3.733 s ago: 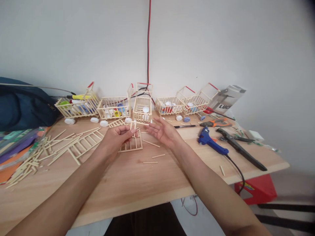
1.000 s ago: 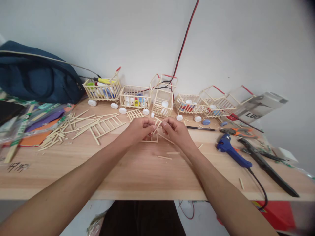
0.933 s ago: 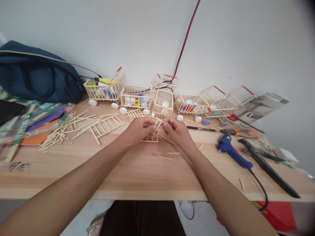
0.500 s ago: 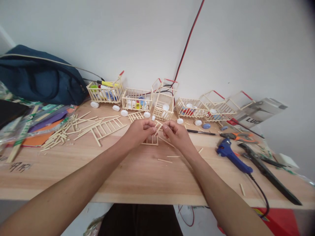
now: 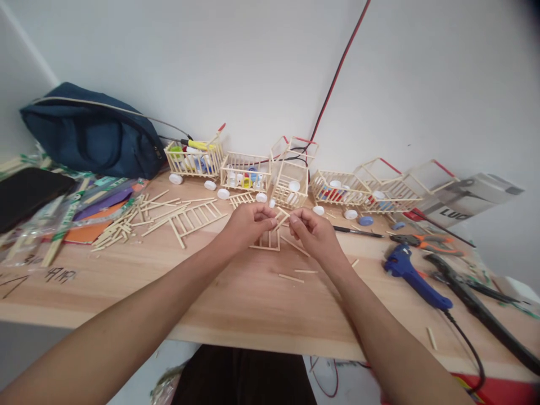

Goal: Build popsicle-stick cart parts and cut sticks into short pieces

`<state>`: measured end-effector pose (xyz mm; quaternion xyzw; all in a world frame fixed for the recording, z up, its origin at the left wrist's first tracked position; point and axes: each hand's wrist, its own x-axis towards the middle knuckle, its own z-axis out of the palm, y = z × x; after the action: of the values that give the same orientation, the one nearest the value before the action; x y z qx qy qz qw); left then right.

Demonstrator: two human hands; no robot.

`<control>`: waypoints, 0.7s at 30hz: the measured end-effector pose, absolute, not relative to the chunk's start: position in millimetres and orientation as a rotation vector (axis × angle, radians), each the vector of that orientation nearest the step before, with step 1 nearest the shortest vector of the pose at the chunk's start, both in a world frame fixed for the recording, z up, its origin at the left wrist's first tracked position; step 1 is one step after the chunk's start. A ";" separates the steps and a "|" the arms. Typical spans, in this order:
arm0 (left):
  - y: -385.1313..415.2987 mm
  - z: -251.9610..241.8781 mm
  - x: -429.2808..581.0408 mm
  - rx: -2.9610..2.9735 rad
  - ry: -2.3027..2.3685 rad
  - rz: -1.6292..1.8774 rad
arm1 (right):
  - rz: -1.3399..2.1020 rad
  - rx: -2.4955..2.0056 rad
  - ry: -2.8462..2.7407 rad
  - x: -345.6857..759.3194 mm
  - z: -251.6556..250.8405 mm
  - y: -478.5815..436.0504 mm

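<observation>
My left hand (image 5: pixel 247 226) and my right hand (image 5: pixel 314 233) meet over the middle of the wooden table (image 5: pixel 236 304), fingers pinched together. Between the fingertips they hold a small piece made of thin wooden sticks (image 5: pixel 281 216). Just below the hands a flat stick lattice panel (image 5: pixel 266 243) lies on the table. A few loose short sticks (image 5: pixel 291 278) lie near my right wrist.
Several small stick-built carts (image 5: pixel 247 171) with bottle-cap wheels line the wall. A stick pile and ladder-like panels (image 5: pixel 185 216) lie left, beside a dark blue bag (image 5: pixel 90 138). At the right are a blue glue gun (image 5: pixel 415 275), pliers (image 5: pixel 419 241), black cutters (image 5: pixel 476 304) and a grey box (image 5: pixel 468 197).
My right hand, open 3.7 s ago, has closed on the stick piece with the left. Over the last second the hands keep their pinch while the view swings left.
</observation>
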<state>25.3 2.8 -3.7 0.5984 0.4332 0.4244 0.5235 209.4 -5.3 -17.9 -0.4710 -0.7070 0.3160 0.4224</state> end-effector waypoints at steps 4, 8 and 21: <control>4.1 -4.9 25.4 1.442 1.001 1.053 | 0.795 -1.181 -1.769 209.9 -17.4 -5.7; 5.4 -6.9 25.6 1.449 0.991 1.110 | 0.789 -1.193 -1.774 209.2 -16.5 -6.6; 5.8 -8.9 24.5 1.530 1.026 1.138 | 0.734 -1.242 -1.790 209.6 -12.6 -8.6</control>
<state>24.5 5.8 -8.9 0.6240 0.4184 0.4641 0.4692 209.6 -8.6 -12.6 -0.4928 -0.7107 0.2914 0.4089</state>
